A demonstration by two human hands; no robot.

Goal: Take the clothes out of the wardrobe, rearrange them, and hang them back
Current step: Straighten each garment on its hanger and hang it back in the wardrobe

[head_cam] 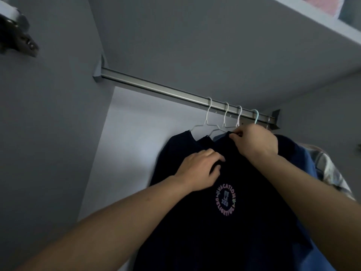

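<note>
Head view, rail: we see the metal wardrobe rail [166,90] run with its long axis from upper left down to lower right, fixed under the shelf [293,20].
Head view, hangers: three white hangers [209,114] and one pale teal hanger [256,116] hook over the right end of the rail, close together.
Head view, dark T-shirt: the navy T-shirt [224,231] hangs below the rail at centre right, collar up toward the hangers, body falling toward the bottom edge; its round print [226,200] reads "VACATION" and "DELIGHTFUL", tilted clockwise.
Head view, other clothes: a blue garment [304,163] hangs just behind on the right, a pale checked one [330,169] beyond it.
Head view, left hand: our left hand [199,169] lies knuckles up on the shirt's upper chest, fingers curled and bunching the cloth just above the print.
Head view, right hand: our right hand [254,141] reaches higher, thumb and fingertips pinching the collar edge right under the hangers.
Head view, arms: both bare forearms rise from the bottom corners.
Head view, hard to tell: we cannot tell which hanger carries the shirt; the right hand covers that spot. The hem is cut off below, and a dark blurred object [17,36] at top left stays unclear.
</note>
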